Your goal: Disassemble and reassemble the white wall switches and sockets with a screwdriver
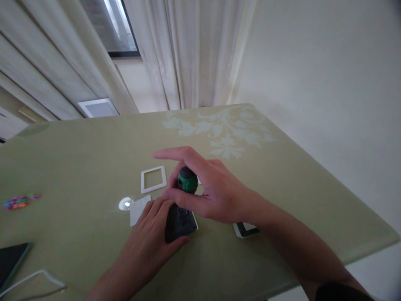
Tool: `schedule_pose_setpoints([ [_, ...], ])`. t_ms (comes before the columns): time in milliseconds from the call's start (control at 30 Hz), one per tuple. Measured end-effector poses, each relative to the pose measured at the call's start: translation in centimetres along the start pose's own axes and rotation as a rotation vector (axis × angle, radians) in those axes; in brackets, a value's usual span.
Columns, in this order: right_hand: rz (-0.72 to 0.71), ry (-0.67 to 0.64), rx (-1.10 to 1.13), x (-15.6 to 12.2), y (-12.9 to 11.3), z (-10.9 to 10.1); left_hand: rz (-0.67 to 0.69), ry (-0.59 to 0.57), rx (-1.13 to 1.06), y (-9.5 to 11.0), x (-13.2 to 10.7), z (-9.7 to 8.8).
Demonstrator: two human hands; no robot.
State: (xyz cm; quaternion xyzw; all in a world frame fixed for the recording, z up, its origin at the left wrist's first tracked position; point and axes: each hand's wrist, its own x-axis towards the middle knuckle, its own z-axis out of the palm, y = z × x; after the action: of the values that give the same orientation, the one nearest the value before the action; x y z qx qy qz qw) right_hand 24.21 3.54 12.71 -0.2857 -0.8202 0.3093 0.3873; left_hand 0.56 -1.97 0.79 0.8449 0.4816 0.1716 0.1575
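Observation:
My right hand (216, 188) curls thumb and fingers round a screwdriver with a green and black handle (188, 180), its index finger stretched out. The screwdriver stands upright over a black square module with a white edge (180, 223), its tip close to the screws there. My left hand (152, 230) grips that module, fingers along its far left side and thumb along its near edge. Beside the left fingers lies a flat white panel (138, 211), partly covered by them. A white square frame (143, 182) lies just beyond.
A second black and white square piece (242, 230) is partly hidden by my right forearm. Small colourful bits (21, 201) lie at the far left. A dark flat object (12, 261) and a white cable (40, 274) are at the lower left. A wall runs along the table's right.

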Motion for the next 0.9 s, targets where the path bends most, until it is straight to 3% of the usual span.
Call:
schedule_pose_setpoints([
  [500,-0.017,-0.034,0.045,0.3,0.9,0.6,0.004,-0.011,-0.072,-0.6,0.1,-0.1],
  [700,0.008,-0.177,0.060,0.1,-0.2,0.2,0.027,0.037,-0.347,0.9,1.7,-2.0],
  [900,0.063,-0.149,0.000,0.0,-0.5,0.3,0.042,0.085,-0.513,2.2,4.1,-3.1],
])
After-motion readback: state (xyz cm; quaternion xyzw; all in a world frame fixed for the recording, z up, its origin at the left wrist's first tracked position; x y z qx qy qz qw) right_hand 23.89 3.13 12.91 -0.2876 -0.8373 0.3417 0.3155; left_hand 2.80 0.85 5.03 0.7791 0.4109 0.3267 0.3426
